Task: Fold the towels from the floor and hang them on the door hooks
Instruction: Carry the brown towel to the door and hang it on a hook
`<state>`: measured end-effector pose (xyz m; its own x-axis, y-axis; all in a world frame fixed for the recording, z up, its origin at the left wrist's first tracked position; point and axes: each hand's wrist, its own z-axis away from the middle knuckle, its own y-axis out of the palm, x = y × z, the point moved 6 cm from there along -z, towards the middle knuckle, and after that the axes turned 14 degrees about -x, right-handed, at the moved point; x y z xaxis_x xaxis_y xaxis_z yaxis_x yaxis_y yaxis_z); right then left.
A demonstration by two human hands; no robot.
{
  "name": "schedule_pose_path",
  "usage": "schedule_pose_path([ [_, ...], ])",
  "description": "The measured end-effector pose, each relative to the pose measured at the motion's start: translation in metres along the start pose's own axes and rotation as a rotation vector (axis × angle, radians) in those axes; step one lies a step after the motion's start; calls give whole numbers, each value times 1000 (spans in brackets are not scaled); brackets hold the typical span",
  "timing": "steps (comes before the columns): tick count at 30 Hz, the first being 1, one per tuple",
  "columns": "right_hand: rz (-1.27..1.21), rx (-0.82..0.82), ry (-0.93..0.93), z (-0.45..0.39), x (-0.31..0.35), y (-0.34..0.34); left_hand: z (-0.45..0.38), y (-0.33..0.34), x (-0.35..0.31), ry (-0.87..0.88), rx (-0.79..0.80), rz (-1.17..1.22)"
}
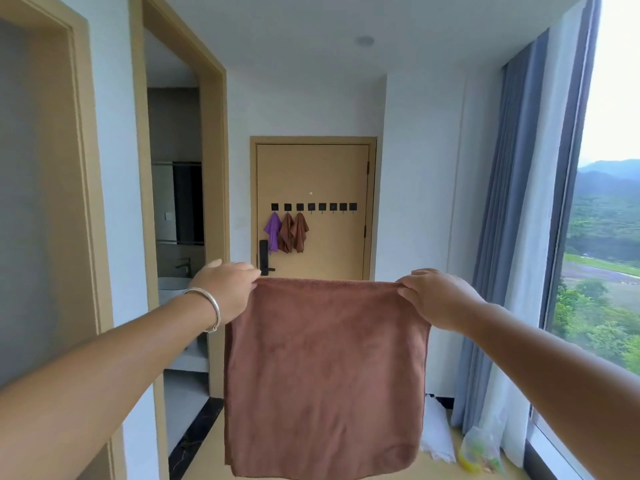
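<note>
The floor directly below the grip is hidden by the brown towel (323,372), and both forearms are cut off at the lower corners of the view. The fingertips of each hand are tucked behind or over the towel's upper edge, so only the knuckles and thumbs can be made out. The towel is held stretched between the two hands, out in front of the person: its top left corner is pinched by the left hand (227,289), its top right corner by the right hand (438,299), each grip clamped on the cloth. A silver bangle (207,306) is worn just behind the left grip. The towel is seen as a plush, reddish-brown, roughly square sheet, its top edge pulled nearly straight, its sides hanging down with rounded lower corners; whether it is already doubled over cannot be told with certainty. Beyond and above the grip, at the end of the corridor, a tan door (343,174) is seen with a row of black hooks (327,206). From the hooks nearest the left hand's side a purple towel (273,232) and two brown towels (292,233) are hung; their folds are too small to make out. Below the right grip, a white bag (437,434) and a clear bag (479,448) are partly hidden beside the curtain (512,237).
</note>
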<state>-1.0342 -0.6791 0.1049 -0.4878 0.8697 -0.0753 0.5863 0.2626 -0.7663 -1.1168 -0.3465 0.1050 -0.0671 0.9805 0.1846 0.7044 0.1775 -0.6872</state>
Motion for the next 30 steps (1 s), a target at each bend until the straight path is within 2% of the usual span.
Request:
schedule_pose_path([
  [6,69,-96,-26,-25,18,-6,-11,-15,24,-32,-97,-24],
  [12,60,-132,-36,-58,31,20,-24,9,50,-93,-30,19],
  [20,41,-168,-86,-138,30,95,-79,84,93,-169,-17,10],
  [30,-7,-230,-138,-278,-19,190,-202,192,128,-196,-47,-9],
])
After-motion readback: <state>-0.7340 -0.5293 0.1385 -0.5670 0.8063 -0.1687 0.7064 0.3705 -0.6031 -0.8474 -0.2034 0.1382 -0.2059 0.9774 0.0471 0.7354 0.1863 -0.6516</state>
